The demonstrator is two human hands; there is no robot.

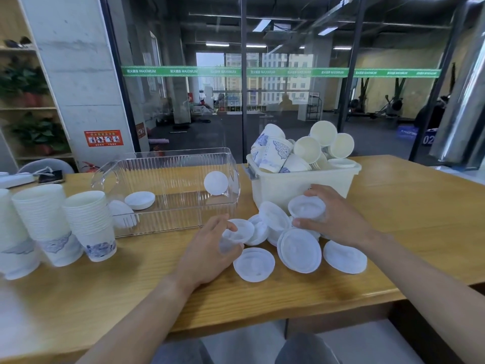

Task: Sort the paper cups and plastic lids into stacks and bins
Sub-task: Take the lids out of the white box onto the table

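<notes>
While the left hand [207, 248] pinched one plastic lid [237, 232] in its grip, the right hand [333, 216] grasped another lid [305, 207] above the loose lids [299, 249] heaped on the worktop [393, 206]. Beside them stood a clear bin [168, 190], a white bin [301, 182] of paper cups [278, 153], and cup stacks [89, 224].

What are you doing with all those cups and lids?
A person is sorting them at a wooden table. Each hand holds one plastic lid: the left hand grips a lid, and the right hand grips another lid, above a loose pile of lids. Cup stacks stand at the left. A clear bin holds a few lids, and a white bin is heaped with cups.
</notes>
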